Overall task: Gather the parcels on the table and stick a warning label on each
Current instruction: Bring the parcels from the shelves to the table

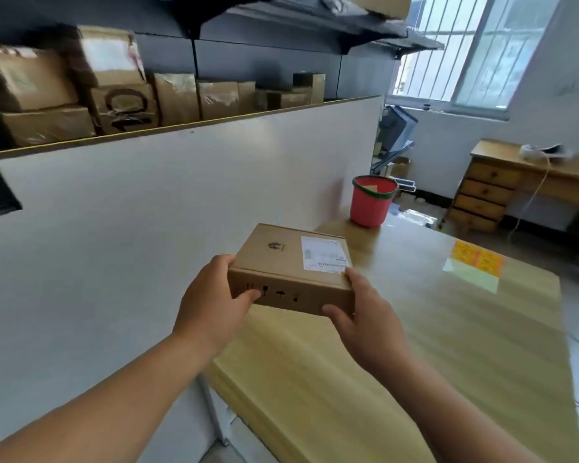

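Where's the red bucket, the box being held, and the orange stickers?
Red bucket [370,205], head view: on its red side wall.
Cardboard parcel [281,253], head view: on its brown top face, by the printed logo.
Orange warning label sheet [477,259], head view: on the orange printed part.

- I hold a brown cardboard parcel [291,267] in both hands above the near-left part of the wooden counter [415,345].
- My left hand [214,302] grips its left end, my right hand [365,315] its right corner.
- A white shipping label [325,253] sits on its top face.
- A yellow-orange sheet of warning labels [475,262] lies on the counter's right side.
- A red bucket [371,202] stands at the far end.
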`<state>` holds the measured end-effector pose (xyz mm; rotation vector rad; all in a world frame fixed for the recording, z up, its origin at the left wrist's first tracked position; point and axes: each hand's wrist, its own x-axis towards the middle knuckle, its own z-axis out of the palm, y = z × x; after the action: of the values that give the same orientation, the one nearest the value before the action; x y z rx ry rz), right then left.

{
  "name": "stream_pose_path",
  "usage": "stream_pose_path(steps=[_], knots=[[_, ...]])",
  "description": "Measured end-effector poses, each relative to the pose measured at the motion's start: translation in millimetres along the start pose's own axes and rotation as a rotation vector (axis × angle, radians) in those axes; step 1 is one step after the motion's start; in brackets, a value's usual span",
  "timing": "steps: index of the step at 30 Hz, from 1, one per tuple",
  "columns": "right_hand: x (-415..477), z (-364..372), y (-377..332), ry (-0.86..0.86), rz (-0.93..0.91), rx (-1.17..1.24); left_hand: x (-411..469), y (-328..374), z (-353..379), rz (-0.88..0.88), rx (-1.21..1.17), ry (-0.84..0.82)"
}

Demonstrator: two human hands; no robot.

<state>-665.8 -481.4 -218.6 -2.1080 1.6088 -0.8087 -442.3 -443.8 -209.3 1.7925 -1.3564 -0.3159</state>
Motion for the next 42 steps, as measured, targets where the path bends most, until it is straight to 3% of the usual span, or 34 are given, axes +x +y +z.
stream_pose_path(steps=[13, 26, 31, 34, 38, 42], knots=[[214, 56, 174, -0.037, 0.198, 0.009, 206, -10, 233, -0.118, 0.127, -0.216], [323, 160, 282, 0.092, 0.288, 0.023, 317, -77, 391, -0.154, 0.068, -0.301], [343, 180, 305, -0.022, 0.363, -0.059, 336, -97, 406, -0.262, 0.114, -0.652], [345, 181, 306, -0.155, 0.434, -0.18, 339, -98, 393, -0.291, 0.231, -0.755], [345, 164, 283, -0.169, 0.454, -0.216, 328, -91, 351, -0.054, 0.482, -0.612], [337, 147, 232, -0.135, 0.281, -0.288, 311, -83, 294, 0.128, 0.592, -0.471]])
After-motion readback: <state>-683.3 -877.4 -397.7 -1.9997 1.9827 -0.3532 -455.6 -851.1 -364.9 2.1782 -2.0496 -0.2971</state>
